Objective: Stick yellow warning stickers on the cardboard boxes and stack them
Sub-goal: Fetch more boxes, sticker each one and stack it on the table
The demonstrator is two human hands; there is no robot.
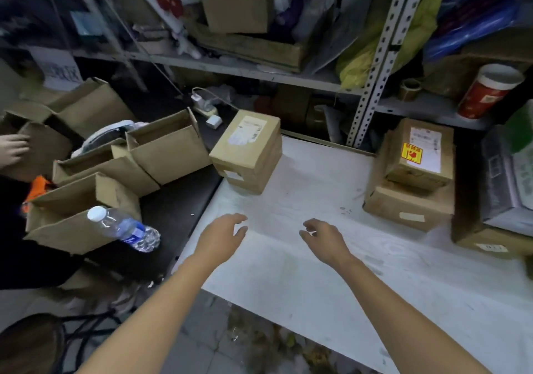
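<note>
Head view. Both forearms reach out over the white table. Left hand and right hand hover side by side just above the surface, palms down, fingers loosely spread and slightly curled, nothing held in either.

Sealed box sits ahead of the left hand at the table's far left corner, with a white shipping label on its top face; no yellow mark visible on it.

Right side of the table: top box rests on a wider lower box, a two-high stack. Yellow sticker is stuck on the top box's upper face, beside its white label.

Off the table's left edge, on a dark surface: several open boxes, flaps up, and a water bottle lying across one. Another person's hand touches a carton at the far left. Metal shelf behind holds a red cup.
</note>
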